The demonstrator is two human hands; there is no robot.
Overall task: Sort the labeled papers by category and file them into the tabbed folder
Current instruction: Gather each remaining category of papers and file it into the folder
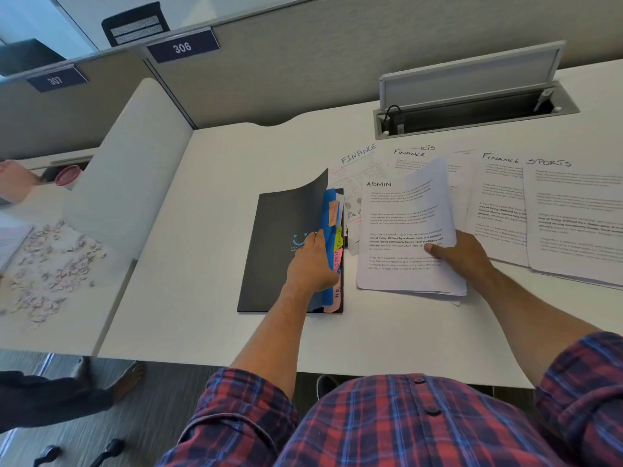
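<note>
Holding the ADMIN stack (404,230) pinched in the right hand (462,254), while the left hand (310,264) grips the folder (279,251) dividers, risks loose sheets sliding behind the wrong tab.

One dark tabbed folder (279,251) lies on the desk, with four coloured tabs (338,246) showing along its right edge. Right of it, headings can be read on five sheets: three say FINANCE (358,154), one ADMIN (378,184), one SPORTS (549,162). Far left, two numbered plates (182,47) hang on the partitions.
</note>
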